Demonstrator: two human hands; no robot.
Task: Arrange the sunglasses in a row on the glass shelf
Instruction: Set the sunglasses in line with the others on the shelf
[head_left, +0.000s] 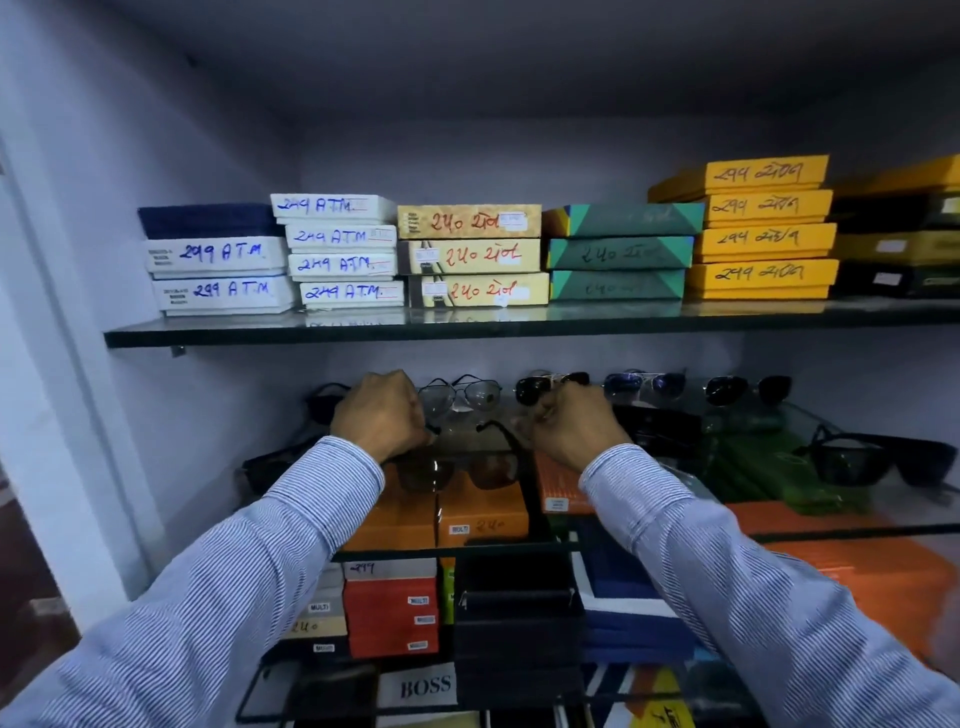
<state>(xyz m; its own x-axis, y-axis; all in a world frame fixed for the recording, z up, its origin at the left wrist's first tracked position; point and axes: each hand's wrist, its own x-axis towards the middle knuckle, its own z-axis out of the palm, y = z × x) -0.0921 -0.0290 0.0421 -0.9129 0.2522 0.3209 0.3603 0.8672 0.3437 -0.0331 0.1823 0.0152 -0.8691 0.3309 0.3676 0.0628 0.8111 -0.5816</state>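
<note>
A: Fingers (415, 436) on my left hand (382, 415) are curled tight on 1 temple of the brown sunglasses (457, 470). Right hand (571, 428) is curled on the other temple.

B: Where's the pair?

A: Between both hands, over the middle glass shelf (831, 530), lenses facing me, temples pointing back. Can't tell if it touches the glass. Orange boxes (483, 519) show through under it.

B: The row?

A: Along the back of that shelf: clear aviators (460, 395), dark pair (550, 387), blue pair (641, 384), another dark pair (748, 389). 1 more dark frame (324, 402) is partly hidden behind my left hand.

B: Anything off-row?

A: Black pair (878, 460) near the front right, well apart from the row. Another dark pair (265, 467) at the left edge, blurred.

B: Above?

A: Top shelf (363, 332) holds stacked labelled boxes (472, 254).
</note>
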